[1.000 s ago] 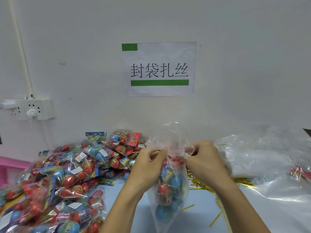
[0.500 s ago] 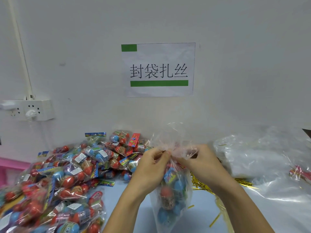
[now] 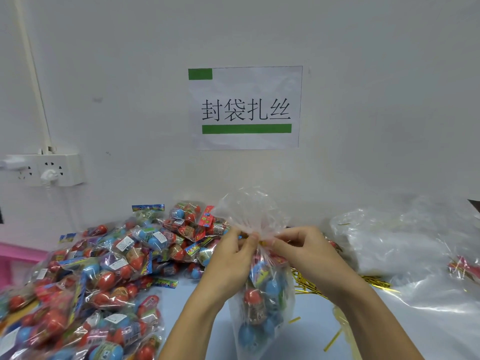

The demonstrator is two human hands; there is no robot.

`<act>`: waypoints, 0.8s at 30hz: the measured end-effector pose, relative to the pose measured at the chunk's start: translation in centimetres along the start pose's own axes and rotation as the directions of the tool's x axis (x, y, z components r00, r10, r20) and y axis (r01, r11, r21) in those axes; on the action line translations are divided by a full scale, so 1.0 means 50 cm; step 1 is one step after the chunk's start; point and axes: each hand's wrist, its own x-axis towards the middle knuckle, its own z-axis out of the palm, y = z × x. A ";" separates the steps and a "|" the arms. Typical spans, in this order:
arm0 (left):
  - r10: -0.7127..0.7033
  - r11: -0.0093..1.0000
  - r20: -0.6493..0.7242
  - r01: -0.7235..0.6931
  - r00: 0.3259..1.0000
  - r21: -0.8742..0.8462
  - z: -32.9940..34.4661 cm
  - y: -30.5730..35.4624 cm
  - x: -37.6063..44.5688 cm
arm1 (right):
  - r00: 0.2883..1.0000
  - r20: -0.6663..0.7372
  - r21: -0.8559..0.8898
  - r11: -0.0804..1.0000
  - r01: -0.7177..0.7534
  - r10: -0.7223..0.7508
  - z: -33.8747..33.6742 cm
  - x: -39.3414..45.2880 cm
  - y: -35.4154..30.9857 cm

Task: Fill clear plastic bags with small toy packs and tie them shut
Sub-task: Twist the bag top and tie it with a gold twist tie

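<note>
A: Nearest?
B: A filled clear bag [image 3: 262, 302] stands at six o'clock on the table [image 3: 311, 320]. Left hand [image 3: 230, 261] and right hand [image 3: 305, 252], close together, pinch its gathered neck, with a gold twist tie [image 3: 262, 242] between the fingertips.
A: Further out?
B: Toy packs [image 3: 104, 268] heaped at nine o'clock, gold ties [image 3: 311, 284] and empty bags [image 3: 405, 248] at three. A paper sign [image 3: 246, 107] at twelve.

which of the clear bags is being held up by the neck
The filled bag at centre, pinched by both hands; the empty bags lie flat on the right.
</note>
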 end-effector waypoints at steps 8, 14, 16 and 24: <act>-0.018 1.000 0.089 0.019 0.996 -0.005 -0.008 0.011 -0.004 | 0.996 0.073 0.015 0.999 -0.051 0.050 -0.033 -0.006 0.005; -0.045 0.989 0.246 0.077 0.968 -0.126 -0.009 0.042 -0.019 | 0.995 0.101 0.137 0.990 -0.018 0.004 -0.046 -0.016 -0.011; -0.044 0.982 0.257 0.090 0.965 -0.169 -0.007 0.046 -0.021 | 0.996 0.086 0.164 0.986 -0.017 0.003 -0.048 -0.019 -0.013; -0.007 0.974 0.280 0.070 0.960 -0.214 -0.004 0.046 -0.021 | 0.999 0.049 0.162 0.987 -0.025 0.017 -0.044 -0.021 -0.017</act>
